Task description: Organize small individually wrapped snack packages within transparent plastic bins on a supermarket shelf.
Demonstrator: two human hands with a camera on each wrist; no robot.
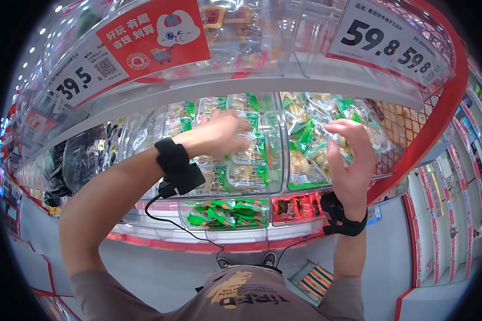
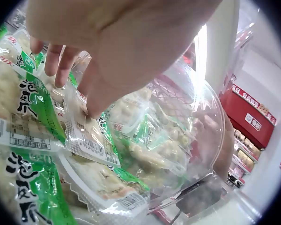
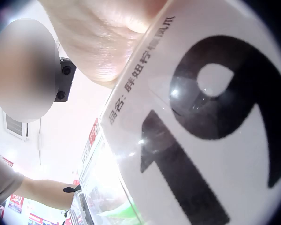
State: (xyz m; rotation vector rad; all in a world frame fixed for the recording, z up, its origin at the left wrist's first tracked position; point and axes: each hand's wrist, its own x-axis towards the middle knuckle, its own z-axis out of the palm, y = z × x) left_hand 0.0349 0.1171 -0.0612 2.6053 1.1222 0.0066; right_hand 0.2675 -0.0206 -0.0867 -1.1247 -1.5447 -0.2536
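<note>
Packets with green and clear wrapping (image 1: 250,148) fill a clear bin, and my left hand (image 1: 217,134) is over them with fingers and thumb spread. In the left wrist view, the thumb of this left hand (image 2: 117,56) touches the upper part of a clear and green packet (image 2: 91,140); the other fingertips reach down among the packets. My right hand (image 1: 353,152) is over the neighbouring bin of similar packets (image 1: 308,166), fingers bent and thumb apart, with nothing seen between them. In the right wrist view, part of the right hand (image 3: 100,37) shows behind a large price label (image 3: 154,140).
A shelf edge (image 1: 241,85) with price signs (image 1: 385,40) crosses above the bins. Black-wrapped packets (image 1: 83,163) lie at the left. Lower bins hold green packets (image 1: 225,213) and red packets (image 1: 297,207). A red-rimmed mesh (image 1: 431,131) curves at the right. A striped folding stool (image 1: 313,282) stands on the floor.
</note>
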